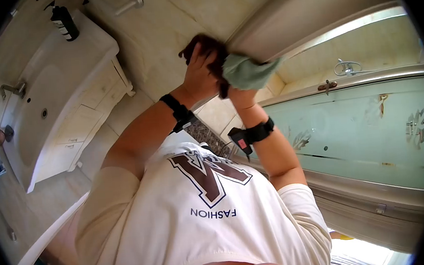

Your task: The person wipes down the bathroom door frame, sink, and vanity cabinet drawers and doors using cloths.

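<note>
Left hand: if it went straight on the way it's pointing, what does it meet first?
The dark bundle, already against the left hand. Past that, the beige marbled surface looks next in line, though depth is unclear.

"FASHION" lettering (213, 213), upside down in view, on the white shirt (205, 237)

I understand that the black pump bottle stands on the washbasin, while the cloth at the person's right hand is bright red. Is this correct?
Not quite. The head view shows that the cloth at the person's right hand is pale green, not bright red. The black pump bottle does stand on the washbasin.
</note>
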